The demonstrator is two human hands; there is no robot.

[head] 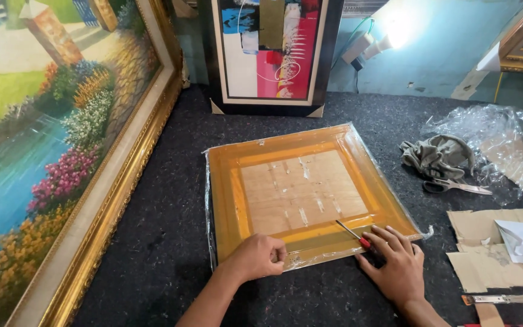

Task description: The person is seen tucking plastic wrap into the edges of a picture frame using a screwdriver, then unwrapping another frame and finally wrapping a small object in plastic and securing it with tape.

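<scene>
Here, the orange picture frame (307,188) lies flat and back-up on the dark felt bench (171,230), wrapped in clear film, directly ahead of both my hands, its near edge running left to right just under my fingers. My left hand (255,255) is curled into a loose fist pressing on that near edge, seemingly pinching the film. My right hand (398,266) rests at the frame's near right corner, fingers laid over the red handle of a screwdriver (353,234); whether it actually grips the handle I cannot tell. The screwdriver's shaft points away from me and to the left, its tip over the frame's inner rail beside the brown backing board (301,191). So the right hand is the nearer to the tool, the left only steadies the frame. Scissors (455,186) and a crumpled cloth (434,156) lie well apart to the right, cardboard scraps (485,242) nearer
</scene>
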